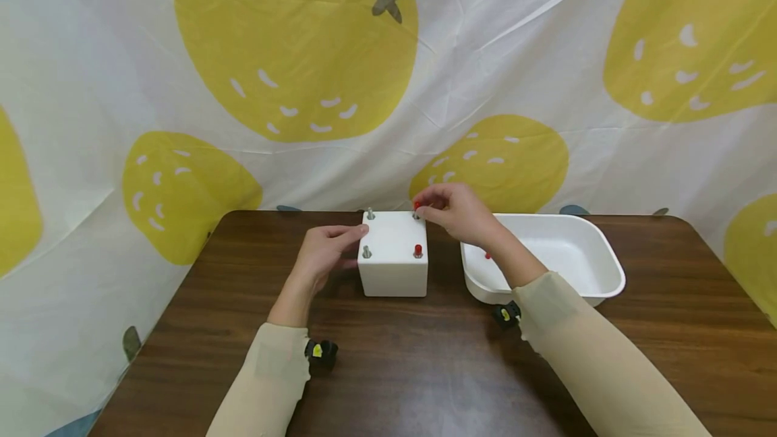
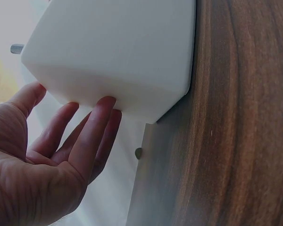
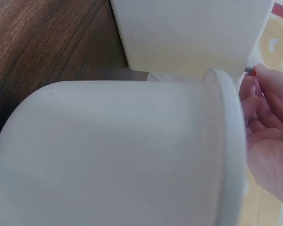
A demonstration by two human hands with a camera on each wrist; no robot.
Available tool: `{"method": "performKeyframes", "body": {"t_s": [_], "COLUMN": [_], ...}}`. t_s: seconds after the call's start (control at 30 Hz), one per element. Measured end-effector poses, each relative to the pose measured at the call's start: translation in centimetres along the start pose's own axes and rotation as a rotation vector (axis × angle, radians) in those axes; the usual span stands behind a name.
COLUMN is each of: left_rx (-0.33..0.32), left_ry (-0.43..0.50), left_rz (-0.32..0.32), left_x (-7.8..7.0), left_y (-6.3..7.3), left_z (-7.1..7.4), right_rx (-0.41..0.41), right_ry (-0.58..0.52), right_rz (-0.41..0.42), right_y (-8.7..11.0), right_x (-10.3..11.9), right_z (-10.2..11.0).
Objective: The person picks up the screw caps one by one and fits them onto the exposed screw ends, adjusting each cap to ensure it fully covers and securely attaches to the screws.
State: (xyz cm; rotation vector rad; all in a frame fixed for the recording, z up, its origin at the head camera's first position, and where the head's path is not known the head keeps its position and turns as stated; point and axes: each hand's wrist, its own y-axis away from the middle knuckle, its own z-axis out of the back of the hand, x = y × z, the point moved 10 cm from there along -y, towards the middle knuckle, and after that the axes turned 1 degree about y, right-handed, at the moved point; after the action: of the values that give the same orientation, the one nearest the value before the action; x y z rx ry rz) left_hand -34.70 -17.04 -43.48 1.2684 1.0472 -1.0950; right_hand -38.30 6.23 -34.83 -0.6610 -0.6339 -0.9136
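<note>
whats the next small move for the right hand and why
Probably ease the red cap down onto the far right bolt. The right hand pinches that cap at the bolt's top, another red cap sits at the near right corner of the white box, and the left hand touches the box's side, which should help steady it.

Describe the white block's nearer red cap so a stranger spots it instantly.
On the brown table, find the white block left of the white tray. The red cap sits at its near right top corner. No hand touches it, unlike the far red piece the right hand pinches; both left bolts are bare.
</note>
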Motion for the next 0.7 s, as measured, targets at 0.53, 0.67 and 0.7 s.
{"method": "performKeyframes", "body": {"t_s": [0.53,0.67,0.7], "left_rx": [-0.003,-0.005,-0.006], "left_ry": [-0.005,-0.009,-0.010], "left_rz": [0.006,0.008,0.009], "left_x": [0.10,0.19,0.22], "left_y": [-0.25,-0.33,-0.34], "left_z": [0.02,-0.01,0.00], "right_rx": [-0.007,-0.013,-0.014], "right_ry": [0.045,0.056,0.059], "right_rz": [-0.011,-0.011,-0.011], "right_y": [-0.06,-0.04,-0.02], "right_x": [0.12,0.03,0.01], "right_z": [-0.23,-0.26,-0.27]}}
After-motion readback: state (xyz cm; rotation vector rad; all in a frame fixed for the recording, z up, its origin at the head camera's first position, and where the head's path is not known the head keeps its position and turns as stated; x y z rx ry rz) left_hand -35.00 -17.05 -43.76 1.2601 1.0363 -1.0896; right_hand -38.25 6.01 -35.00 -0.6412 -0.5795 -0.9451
